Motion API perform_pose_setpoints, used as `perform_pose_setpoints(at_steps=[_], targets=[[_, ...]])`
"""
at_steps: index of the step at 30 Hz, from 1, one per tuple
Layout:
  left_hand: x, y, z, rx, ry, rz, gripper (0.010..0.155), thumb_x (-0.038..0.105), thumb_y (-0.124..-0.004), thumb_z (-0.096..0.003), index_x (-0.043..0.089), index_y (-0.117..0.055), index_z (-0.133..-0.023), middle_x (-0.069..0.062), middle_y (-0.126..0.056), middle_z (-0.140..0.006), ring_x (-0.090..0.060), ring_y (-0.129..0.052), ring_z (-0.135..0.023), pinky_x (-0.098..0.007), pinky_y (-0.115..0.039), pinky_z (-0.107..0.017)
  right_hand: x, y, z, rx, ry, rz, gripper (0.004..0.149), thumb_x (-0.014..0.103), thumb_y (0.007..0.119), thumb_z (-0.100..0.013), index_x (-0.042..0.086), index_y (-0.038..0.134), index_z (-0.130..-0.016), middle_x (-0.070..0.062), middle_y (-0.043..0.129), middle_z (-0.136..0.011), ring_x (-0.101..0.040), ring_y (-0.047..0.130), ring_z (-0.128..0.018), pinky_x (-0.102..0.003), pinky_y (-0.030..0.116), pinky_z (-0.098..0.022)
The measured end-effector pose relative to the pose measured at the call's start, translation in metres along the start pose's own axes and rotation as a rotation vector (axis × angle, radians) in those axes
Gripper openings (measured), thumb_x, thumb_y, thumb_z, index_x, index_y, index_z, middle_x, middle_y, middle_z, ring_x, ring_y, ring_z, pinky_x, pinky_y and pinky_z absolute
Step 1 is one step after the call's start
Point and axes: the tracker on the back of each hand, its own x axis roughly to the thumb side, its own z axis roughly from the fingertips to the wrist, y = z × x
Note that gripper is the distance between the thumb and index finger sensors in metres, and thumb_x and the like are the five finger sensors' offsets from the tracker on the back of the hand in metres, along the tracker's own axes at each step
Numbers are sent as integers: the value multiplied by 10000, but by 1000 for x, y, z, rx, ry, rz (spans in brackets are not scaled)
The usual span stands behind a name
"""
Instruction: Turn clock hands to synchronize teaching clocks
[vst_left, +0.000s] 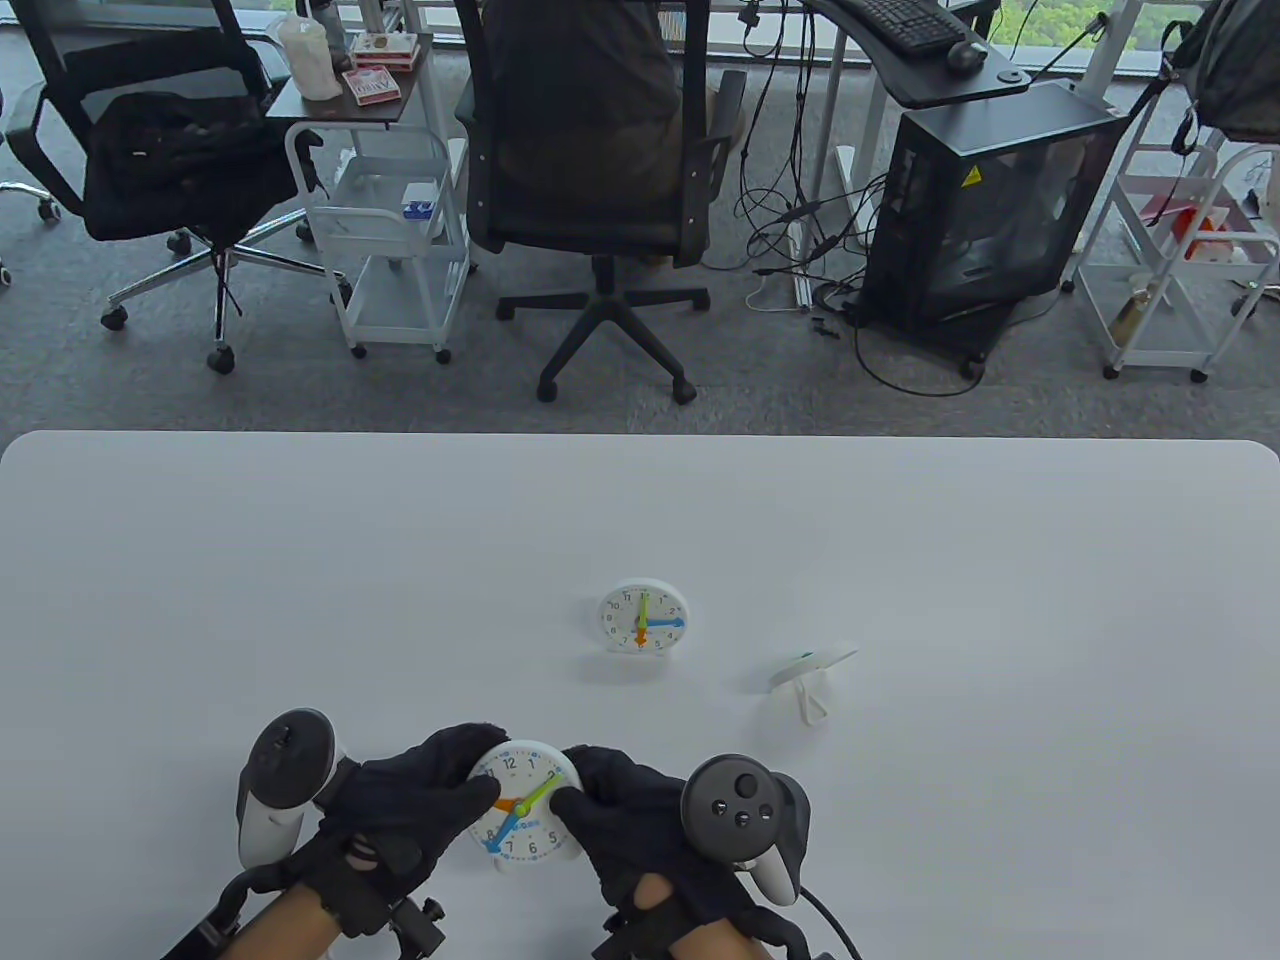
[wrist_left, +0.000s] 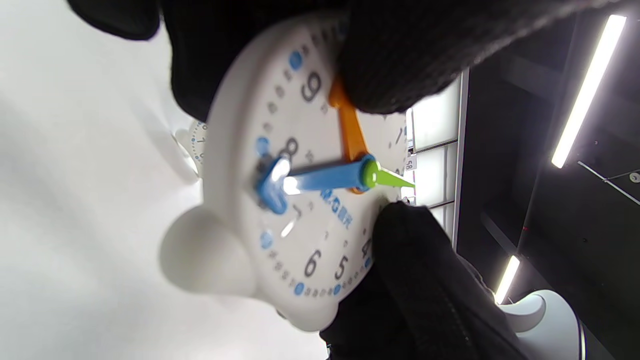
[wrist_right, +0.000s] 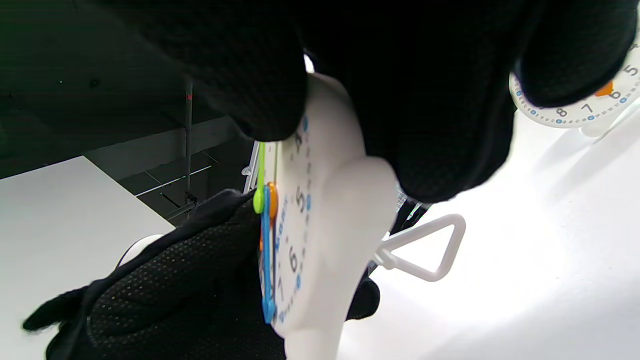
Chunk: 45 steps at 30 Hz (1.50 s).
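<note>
Hands (vst_left: 430, 800) (vst_left: 640, 810) closed round near clock (vst_left: 525, 805); left thumb on orange hand (vst_left: 507, 803); match standing clock (vst_left: 643, 617) by small nudges

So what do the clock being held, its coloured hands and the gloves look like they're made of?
Held clock: likely moulded white plastic, smooth and slightly glossy, with rounded edges.
Blue hand: coloured plastic, shiny; it shows a bright glare spot. The orange and green hands look alike.
Gloves, as on the left hand: black knit fabric, matte, with a dotted weave.
</note>
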Motion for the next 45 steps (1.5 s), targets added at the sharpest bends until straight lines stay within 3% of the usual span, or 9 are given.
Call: perform_pose_setpoints(at_steps=[45], targets=[[0,-2,-3,-93,37,-74,680,331,-1015,-418,155,-670,-977,-65,-950,-846,-385,-951,-688,-703,-632,-606,0,2,1,14,9,6,534,351,851,-470,-64,845,-807,-145,1002,-587,-331,1055,-398,-608,784,-428]])
